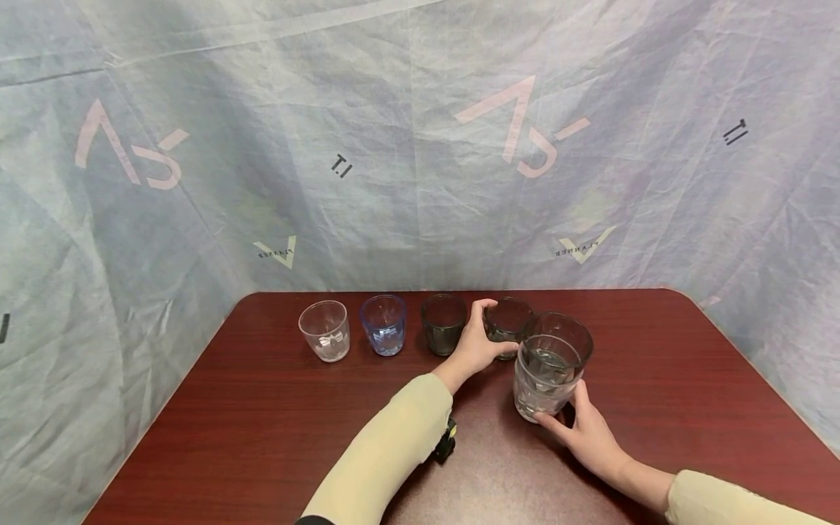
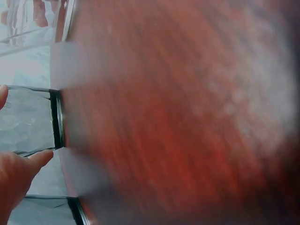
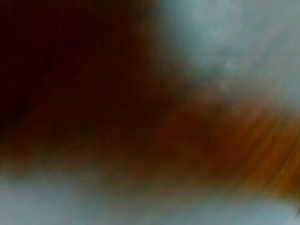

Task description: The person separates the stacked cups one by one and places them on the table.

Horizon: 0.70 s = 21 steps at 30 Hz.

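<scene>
In the head view, my left hand holds a dark tinted glass, the rightmost of the row at the back of the table, with thumb and fingers on either side. The left wrist view shows that glass between thumb and a fingertip, its base by the tabletop. My right hand grips a stack of nested glasses low down, in front and to the right. The lower one is clear and the upper has a greyish rim; the stack leans slightly. The right wrist view is too dark and blurred to show the hand's work.
Left of my left hand stand a dark glass, a blue-tinted glass and a clear glass. The red-brown table ends at a hanging grey cloth. A small black device sits at my left wrist.
</scene>
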### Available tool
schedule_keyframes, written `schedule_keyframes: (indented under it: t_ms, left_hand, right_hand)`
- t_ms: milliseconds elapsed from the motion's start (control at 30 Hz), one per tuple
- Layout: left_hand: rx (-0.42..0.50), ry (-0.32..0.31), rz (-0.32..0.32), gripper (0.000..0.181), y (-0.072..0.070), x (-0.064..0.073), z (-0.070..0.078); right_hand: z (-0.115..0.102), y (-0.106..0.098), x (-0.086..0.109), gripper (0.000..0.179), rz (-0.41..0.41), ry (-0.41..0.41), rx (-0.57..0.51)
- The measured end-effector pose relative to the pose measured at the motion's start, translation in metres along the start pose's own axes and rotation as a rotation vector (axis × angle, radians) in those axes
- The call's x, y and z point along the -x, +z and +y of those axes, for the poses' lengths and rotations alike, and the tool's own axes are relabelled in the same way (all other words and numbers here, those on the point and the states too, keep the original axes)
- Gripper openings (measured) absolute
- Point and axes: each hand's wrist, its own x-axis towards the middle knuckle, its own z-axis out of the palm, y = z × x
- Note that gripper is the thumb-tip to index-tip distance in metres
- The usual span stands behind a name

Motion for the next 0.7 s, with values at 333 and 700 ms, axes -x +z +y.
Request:
schedule_keyframes:
  t_ms: [333, 700]
  left_hand:
    - [0.012, -0.004, 0.003, 0.089, -0.002, 0.000, 0.003]
    - [0.120, 0.038, -0.005, 0.090, -0.018, -0.003, 0.029]
  right_hand:
    - [-0.002, 0.000, 0.000, 0.081, 0.004, -0.012, 0.010]
    - [-0.003, -0.001, 0.000, 0.078, 0.007, -0.015, 0.015]
